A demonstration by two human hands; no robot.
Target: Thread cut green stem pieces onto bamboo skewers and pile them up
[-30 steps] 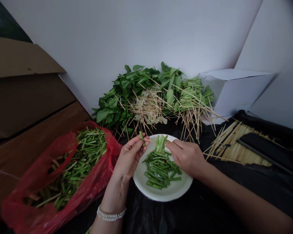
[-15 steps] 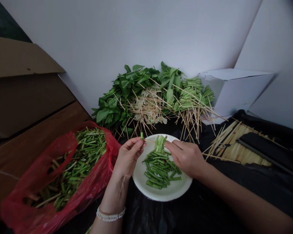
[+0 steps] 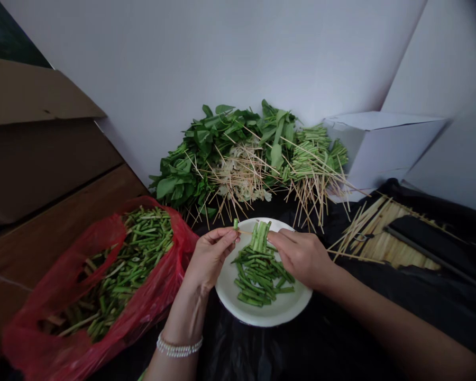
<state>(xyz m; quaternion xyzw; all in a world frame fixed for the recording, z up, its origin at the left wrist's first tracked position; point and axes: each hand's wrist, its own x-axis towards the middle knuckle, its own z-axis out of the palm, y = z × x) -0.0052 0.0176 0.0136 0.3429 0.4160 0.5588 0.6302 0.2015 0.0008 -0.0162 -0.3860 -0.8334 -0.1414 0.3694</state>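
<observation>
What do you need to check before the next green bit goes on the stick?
1. The left hand pinches the green piece: ok.
2. The right hand holds the skewer: ok.
3. The green piece meets the skewer tip: ok.
4. Fingertips clear of the sharp point: cannot tell.
5. Bare skewer left before the threaded stems: ok.
6. The plate lies under both hands: ok.

Against the wall point(image 3: 222, 53) you have a heap of greens point(image 3: 198, 153), loose skewers point(image 3: 241, 177) strewn over its front and skewered stems point(image 3: 317, 151) stacked at its right end. Right of the greens sits a white box point(image 3: 381, 143), and nearer you a bamboo mat point(image 3: 384, 241) on black sheeting point(image 3: 341, 338). Left of the greens lie cardboard point(image 3: 35, 143) and, nearer you, a red bag point(image 3: 55, 330) of cut stems point(image 3: 143, 243).
</observation>
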